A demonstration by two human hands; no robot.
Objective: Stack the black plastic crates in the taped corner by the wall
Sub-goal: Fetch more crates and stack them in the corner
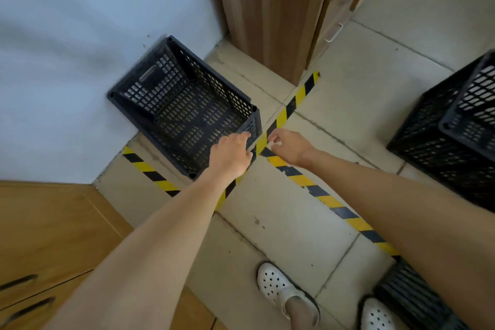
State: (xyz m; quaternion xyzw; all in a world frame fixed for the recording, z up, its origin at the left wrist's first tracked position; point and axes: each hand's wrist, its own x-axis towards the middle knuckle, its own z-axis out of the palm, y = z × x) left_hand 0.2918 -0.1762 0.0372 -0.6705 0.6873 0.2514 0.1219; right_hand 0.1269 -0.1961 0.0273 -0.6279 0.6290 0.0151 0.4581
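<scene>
A black perforated plastic crate sits open side up on the tiled floor against the pale wall, inside the corner marked by yellow-and-black tape. My left hand hovers over the crate's near right corner, fingers spread, touching or just above the rim. My right hand is just right of that corner above the tape, fingers loosely curled, with nothing in it. A stack of two more black crates stands at the right edge of view, outside the tape.
A wooden door frame rises behind the taped corner. A wooden cabinet with dark handles fills the lower left. Another black crate edge lies at the bottom right beside my white clogs.
</scene>
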